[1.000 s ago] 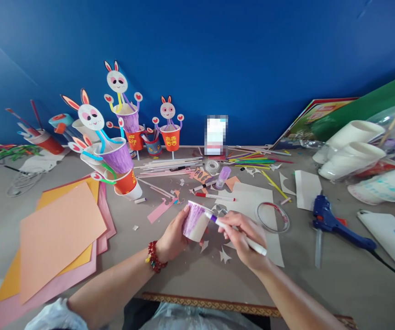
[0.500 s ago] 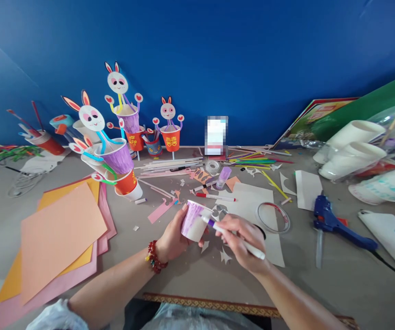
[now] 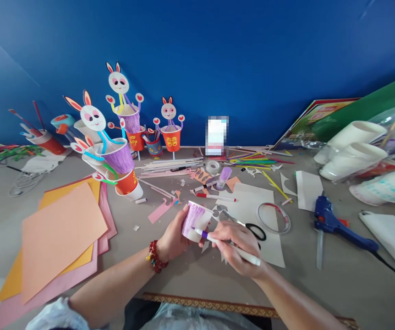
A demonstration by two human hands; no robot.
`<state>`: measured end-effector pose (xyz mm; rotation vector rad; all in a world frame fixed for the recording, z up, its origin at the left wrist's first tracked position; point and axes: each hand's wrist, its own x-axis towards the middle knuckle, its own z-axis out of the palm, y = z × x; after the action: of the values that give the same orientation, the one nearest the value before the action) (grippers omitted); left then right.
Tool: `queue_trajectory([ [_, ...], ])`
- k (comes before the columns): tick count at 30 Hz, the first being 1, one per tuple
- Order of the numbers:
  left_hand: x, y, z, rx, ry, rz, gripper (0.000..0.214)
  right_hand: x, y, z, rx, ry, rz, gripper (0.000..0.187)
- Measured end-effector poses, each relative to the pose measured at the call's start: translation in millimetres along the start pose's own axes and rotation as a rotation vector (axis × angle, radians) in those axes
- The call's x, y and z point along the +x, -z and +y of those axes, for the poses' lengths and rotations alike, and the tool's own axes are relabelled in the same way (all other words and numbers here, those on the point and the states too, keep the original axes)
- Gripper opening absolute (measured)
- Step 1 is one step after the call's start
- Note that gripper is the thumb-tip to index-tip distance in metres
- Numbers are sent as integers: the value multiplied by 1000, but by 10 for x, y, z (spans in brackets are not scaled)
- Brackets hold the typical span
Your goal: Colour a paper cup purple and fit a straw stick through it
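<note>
In the head view, a white sheet of paper (image 3: 252, 195) lies on the grey bench (image 3: 183, 279). Just left of that sheet, above the bench, the left hand (image 3: 172, 239) is curled around a paper cup (image 3: 196, 218), thumb near the rim. The cup's mouth faces up with a slight tilt; purple strokes cover the left and upper part of its wall, while the right part is white. The right hand (image 3: 236, 245), over the sheet's left side, pinches a white marker with a purple collar (image 3: 244, 254) between thumb and fingers, its tip at the cup's wall, low down. A beaded bracelet (image 3: 155, 257) circles the left wrist.

Scissors (image 3: 243, 223) with black handles rest on the sheet's left part, partly behind the right hand. A roll of tape (image 3: 287, 224) lies across the sheet's right edge. A red marker (image 3: 214, 197) reaches the sheet's upper left edge, and a purple-capped bottle (image 3: 224, 178) stands beyond that corner. Right of the sheet lies a blue glue gun (image 3: 335, 225). Well to its left are stacked coloured papers (image 3: 63, 238); farther back on that side stand rabbit-topped cups (image 3: 119, 158).
</note>
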<state>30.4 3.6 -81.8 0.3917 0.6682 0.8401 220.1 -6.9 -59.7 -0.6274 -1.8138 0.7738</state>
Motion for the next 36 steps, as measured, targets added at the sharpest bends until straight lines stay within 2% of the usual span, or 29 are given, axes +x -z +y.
queue_trajectory([
  [5,1,10,-6,4,-22,3,49,-1,13,0,-79,-93,139,21],
  [9,7,22,-12,23,-7,-5,53,-3,8,1,-17,-13,12,21],
  [14,10,13,-18,4,-27,-1,50,18,11,-8,-71,-79,127,22],
  [18,12,21,-30,54,-42,-11,52,36,-2,-24,10,18,-40,21],
  [19,11,24,-32,58,-49,-6,52,37,-2,-26,6,17,-38,21],
  [23,10,26,-30,53,-42,28,49,29,2,-26,-84,-100,108,19],
  [28,12,17,-28,86,-40,17,54,12,0,-4,-9,2,-3,22],
  [32,9,12,-19,35,-51,23,51,1,22,23,-86,-89,140,22],
  [34,8,14,-15,12,-29,5,53,6,19,18,-66,-73,94,20],
  [36,8,17,-11,-10,-7,-18,55,12,9,5,-8,-15,-18,20],
])
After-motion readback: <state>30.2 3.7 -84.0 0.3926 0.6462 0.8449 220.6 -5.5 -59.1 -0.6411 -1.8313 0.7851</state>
